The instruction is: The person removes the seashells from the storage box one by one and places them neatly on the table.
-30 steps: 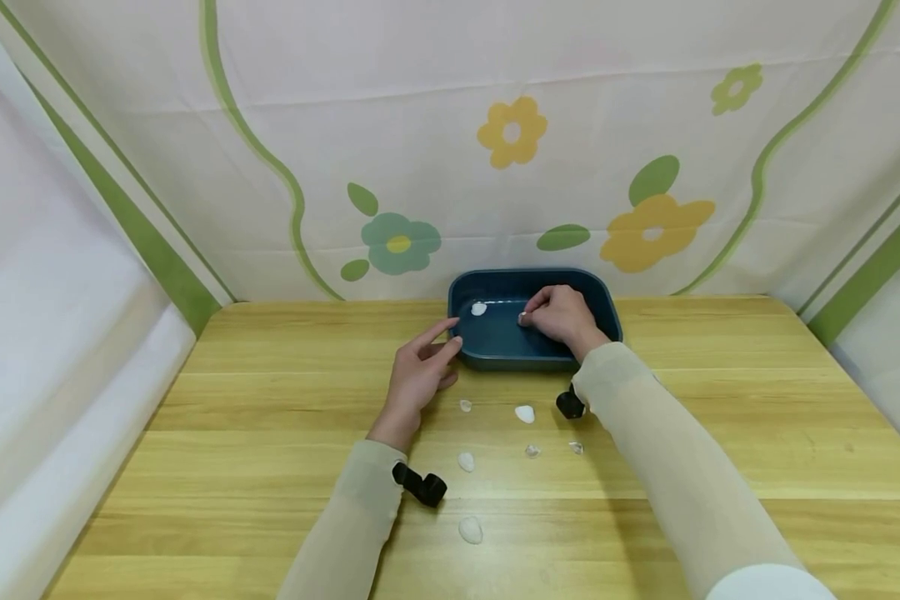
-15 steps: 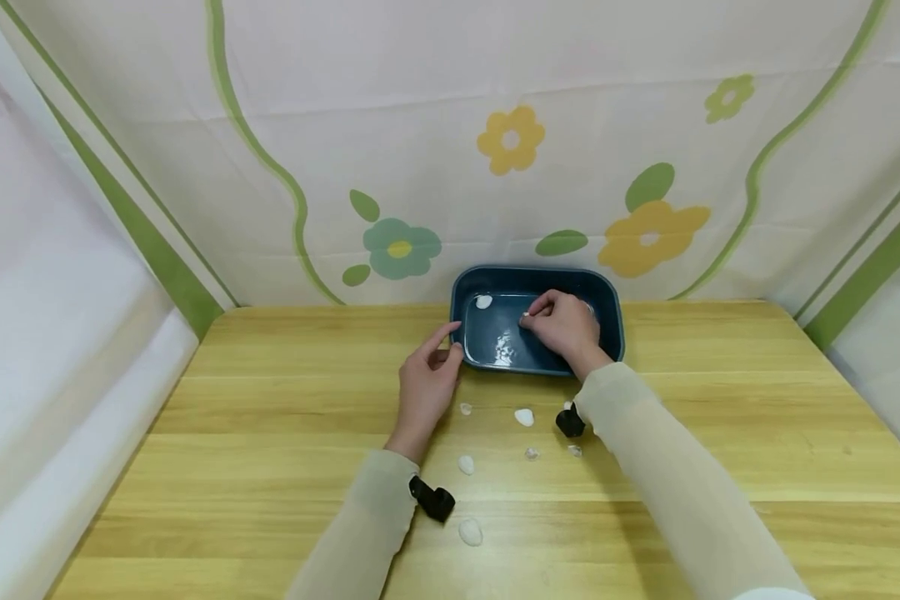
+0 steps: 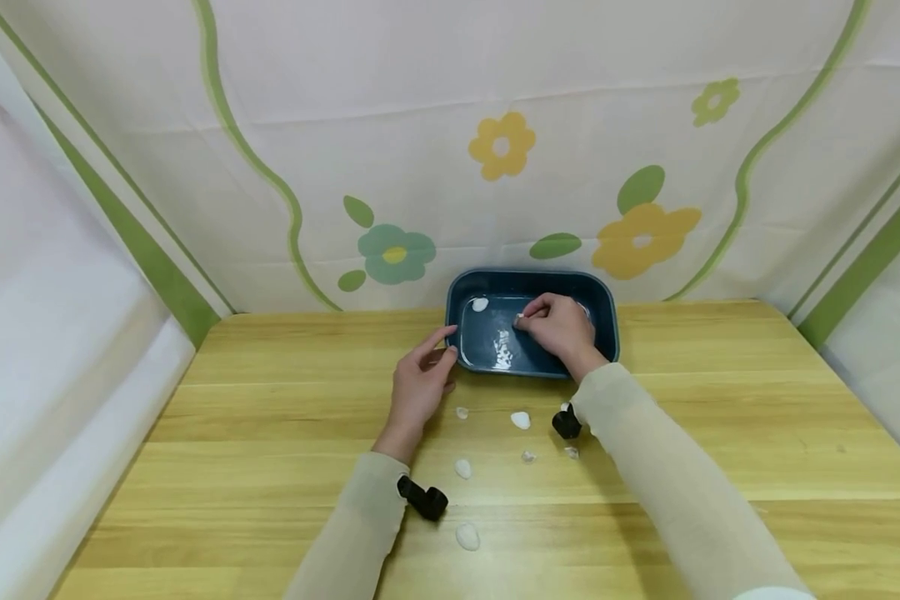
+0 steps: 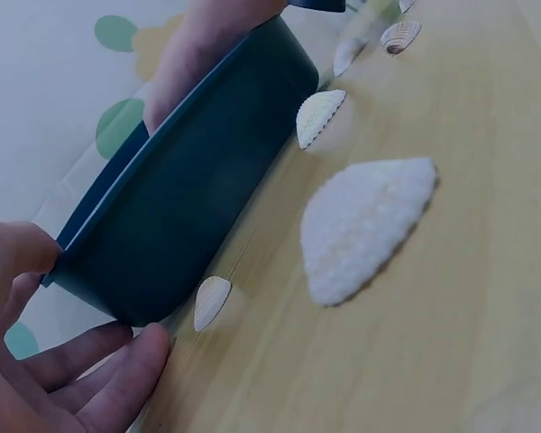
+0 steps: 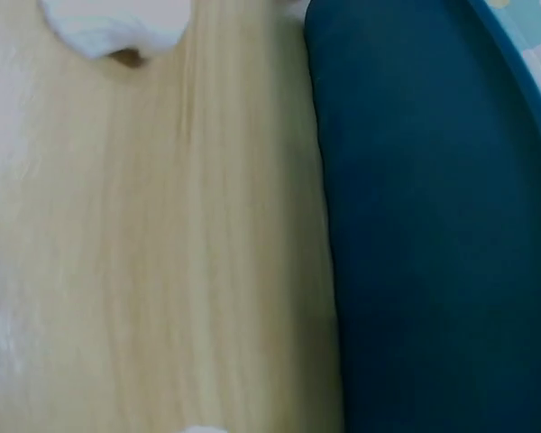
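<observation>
A dark blue basin stands against the back of the table, with a rippled glint like water on its floor. A white shell lies inside at the far left. My right hand reaches over the near rim and pinches a small white shell, mostly hidden by the fingertips, low inside the basin. At the left corner my left hand holds the basin, thumb and index finger at the rim. In the left wrist view, other fingers touch the basin's lower wall near the table.
On the wooden table before the basin lie several shells, among them a white shell, an oval shell and a larger shell. Behind the basin hangs a flower-printed curtain.
The basin tips slightly toward me and a rippled glint appears on its floor. The loose shell inside sits a little farther back. Both hands keep nearly the same places.
</observation>
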The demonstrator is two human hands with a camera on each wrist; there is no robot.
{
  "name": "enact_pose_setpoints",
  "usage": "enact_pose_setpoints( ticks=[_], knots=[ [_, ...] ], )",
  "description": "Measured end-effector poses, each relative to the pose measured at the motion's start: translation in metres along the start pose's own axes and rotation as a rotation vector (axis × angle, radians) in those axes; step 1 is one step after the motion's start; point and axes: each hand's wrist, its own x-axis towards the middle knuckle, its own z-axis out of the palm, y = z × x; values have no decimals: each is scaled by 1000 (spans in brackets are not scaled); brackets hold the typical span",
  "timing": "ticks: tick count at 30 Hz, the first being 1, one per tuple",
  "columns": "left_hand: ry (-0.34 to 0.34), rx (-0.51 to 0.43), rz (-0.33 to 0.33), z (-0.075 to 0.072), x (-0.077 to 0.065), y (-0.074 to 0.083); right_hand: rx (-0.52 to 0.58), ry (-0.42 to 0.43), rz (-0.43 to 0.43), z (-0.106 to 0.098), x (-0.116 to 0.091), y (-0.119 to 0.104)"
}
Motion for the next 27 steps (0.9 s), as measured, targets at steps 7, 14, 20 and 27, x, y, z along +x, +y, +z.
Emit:
enact_pose_setpoints(
  ticks=[7, 14, 20, 27],
  knots=[
    [-21, -5, -24, -2, 0, 1, 216, 98, -31, -9, 0, -11],
    [-29, -33, -63, -5, 2, 3, 364, 103, -108, -33, -21, -38],
    [-26, -34, -69, -5, 0, 4, 416, 69, -150, -48, -55, -47],
    [-17, -44, -54, -4, -1, 2, 474, -35, -167, -64, -100, -38]
  ],
)
